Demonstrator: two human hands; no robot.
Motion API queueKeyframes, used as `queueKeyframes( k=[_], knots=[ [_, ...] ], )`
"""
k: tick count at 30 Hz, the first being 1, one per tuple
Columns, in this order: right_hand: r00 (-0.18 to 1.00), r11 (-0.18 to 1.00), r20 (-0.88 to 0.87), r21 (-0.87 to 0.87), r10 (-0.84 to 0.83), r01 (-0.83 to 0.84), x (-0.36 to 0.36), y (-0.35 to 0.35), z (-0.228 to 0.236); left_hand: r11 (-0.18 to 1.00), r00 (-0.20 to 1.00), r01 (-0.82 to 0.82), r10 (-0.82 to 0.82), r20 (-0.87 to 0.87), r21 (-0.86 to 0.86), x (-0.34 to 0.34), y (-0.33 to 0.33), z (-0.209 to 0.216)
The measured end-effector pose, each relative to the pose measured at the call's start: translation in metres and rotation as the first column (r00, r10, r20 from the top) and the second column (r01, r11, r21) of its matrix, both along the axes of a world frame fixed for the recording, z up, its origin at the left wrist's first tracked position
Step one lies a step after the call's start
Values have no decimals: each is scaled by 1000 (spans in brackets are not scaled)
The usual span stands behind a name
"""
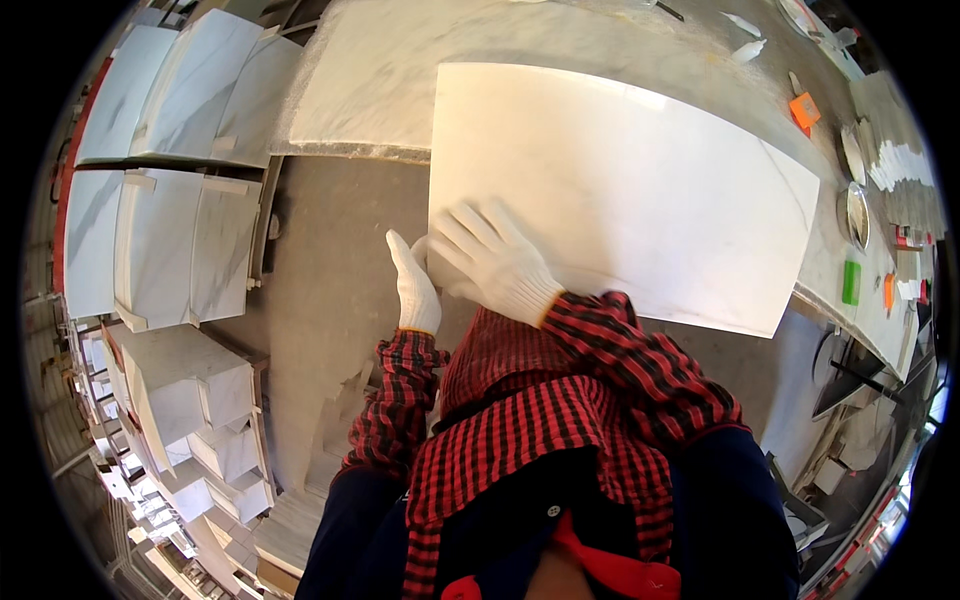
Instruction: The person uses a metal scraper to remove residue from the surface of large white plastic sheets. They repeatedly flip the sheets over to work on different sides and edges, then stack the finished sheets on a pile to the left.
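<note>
A large polished white stone slab (640, 190) with faint grey veins rests on the worktable, its left part overhanging the floor. My right hand (500, 258), in a white knitted glove, is on the slab's near left part with its fingers stretched out, a little blurred. Next to the slab's left edge is my left hand (414, 285), also gloved, fingers pointing up and away from me. Its inner side is close to the edge; whether it touches is hidden behind the right hand's fingertips. Neither hand is closed around anything. Red-and-black checked sleeves cover both forearms.
Under the slab lies a larger pale stone worktop (360, 90) with a rough front edge. White stone panels (160, 245) stand stacked at the left. Along the right are a white bottle (748, 51), an orange item (804, 110), a metal bowl (856, 215) and a green item (851, 283).
</note>
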State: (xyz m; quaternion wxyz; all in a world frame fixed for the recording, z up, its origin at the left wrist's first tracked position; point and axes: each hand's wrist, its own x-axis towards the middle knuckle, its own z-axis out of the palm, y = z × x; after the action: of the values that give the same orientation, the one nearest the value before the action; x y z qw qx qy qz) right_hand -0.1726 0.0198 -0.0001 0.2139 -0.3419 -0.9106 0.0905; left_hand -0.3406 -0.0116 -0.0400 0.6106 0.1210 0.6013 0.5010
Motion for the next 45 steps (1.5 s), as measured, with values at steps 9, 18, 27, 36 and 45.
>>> queueKeyframes(
  k=[9,18,27,36,45],
  knots=[
    [812,828,254,-67,-525,557,192,-88,-28,997,994,68,-65,86,-42,-25,4,-22],
    [58,60,-19,-119,-998,991,395,-168,-68,992,985,108,-97,141,-69,-18,6,10],
    [-405,-258,37,-822,-914,508,429,-127,-60,893,891,445,-448,-68,-62,-52,15,-17],
    [-476,-237,-39,-829,-879,506,402,-114,-52,806,291,555,40,-956,203,-19,44,58],
    [-445,-259,-6,-807,-895,530,414,-124,-57,665,9,734,193,-981,137,31,111,53]
  ],
)
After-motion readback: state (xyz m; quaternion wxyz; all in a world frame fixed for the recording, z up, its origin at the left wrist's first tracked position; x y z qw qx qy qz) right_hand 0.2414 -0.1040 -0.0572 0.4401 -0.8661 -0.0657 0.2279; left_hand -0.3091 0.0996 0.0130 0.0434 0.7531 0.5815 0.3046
